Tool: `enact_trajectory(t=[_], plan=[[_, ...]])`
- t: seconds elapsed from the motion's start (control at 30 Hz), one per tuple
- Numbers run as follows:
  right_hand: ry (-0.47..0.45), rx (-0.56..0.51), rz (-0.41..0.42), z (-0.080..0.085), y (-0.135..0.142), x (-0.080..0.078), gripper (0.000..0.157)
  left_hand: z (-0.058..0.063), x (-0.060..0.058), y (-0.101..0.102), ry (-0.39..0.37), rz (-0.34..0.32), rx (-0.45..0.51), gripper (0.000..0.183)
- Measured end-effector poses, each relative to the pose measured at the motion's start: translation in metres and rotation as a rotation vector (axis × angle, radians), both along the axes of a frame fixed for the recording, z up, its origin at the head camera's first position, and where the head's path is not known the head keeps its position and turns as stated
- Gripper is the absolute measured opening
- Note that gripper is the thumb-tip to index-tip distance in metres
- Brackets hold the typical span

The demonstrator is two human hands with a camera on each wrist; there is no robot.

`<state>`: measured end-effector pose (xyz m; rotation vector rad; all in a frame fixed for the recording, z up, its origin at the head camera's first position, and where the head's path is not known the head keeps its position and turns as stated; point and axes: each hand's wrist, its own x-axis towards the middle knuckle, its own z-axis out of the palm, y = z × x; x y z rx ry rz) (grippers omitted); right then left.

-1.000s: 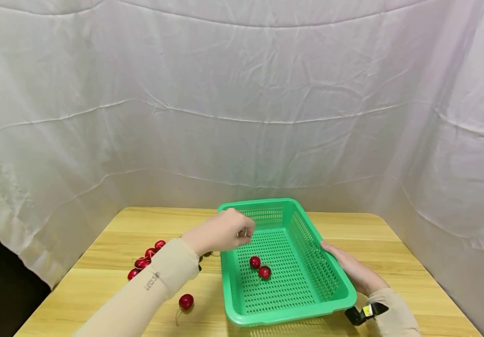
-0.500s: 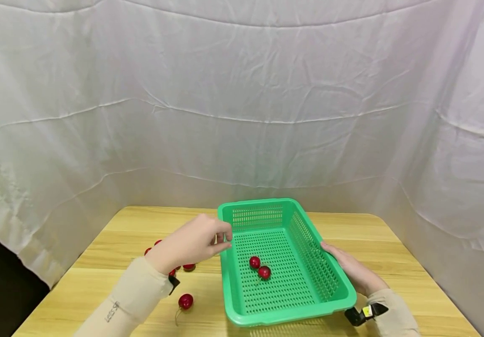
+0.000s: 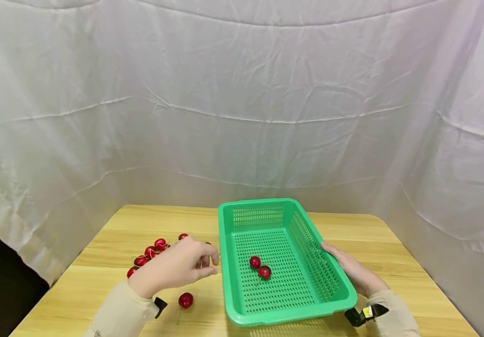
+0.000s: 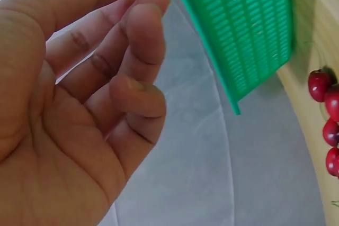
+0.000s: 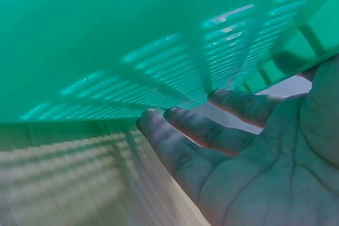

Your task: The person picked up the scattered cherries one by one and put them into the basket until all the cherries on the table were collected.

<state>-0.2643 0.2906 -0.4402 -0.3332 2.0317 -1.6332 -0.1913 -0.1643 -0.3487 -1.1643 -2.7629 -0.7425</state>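
My left hand (image 3: 180, 263) hovers over the table, left of the green plastic basket (image 3: 290, 317), fingers loosely bent and nothing in them. In the left wrist view its palm (image 4: 58, 152) is bare. Close by lie a single cherry (image 3: 186, 300) with a stem and a group of cherries (image 3: 151, 252), partly hidden behind this hand. Two cherries, one of them here (image 3: 264, 272), rest on the basket's perforated floor. My right hand (image 3: 353, 269) holds the basket by its right side, thumb at the rim, with fingers (image 5: 196, 128) against the slotted outside.
The wooden table (image 3: 410, 285) carries everything. Pale cloth (image 3: 263, 117) hangs behind it and along both sides. Another cherry (image 3: 183, 236) sits just beyond the left hand. A dark area (image 3: 2, 276) shows past the table's left edge.
My left hand has drawn back from above the basket, leftward and lower, its fingers loosening. More of the cherry group shows again. The right hand and basket have stayed put.
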Motion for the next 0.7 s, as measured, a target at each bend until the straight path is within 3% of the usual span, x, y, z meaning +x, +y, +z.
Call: enact_trajectory(t=[0.1, 0.43, 0.7], plan=[[0.0, 0.001, 0.007, -0.001, 0.0, 0.001, 0.086, -0.007, 0.002, -0.003, -0.021, 0.004, -0.034, 0.006], [-0.002, -0.003, 0.005, 0.001, 0.0, 0.0, 0.086, -0.021, 0.014, -0.01, -0.201, 0.05, -0.105, 0.01], [-0.001, 0.017, -0.013, 0.003, 0.0, 0.001, 0.088, -0.03, 0.02, -0.018, -0.234, 0.08, -0.14, 0.016]])
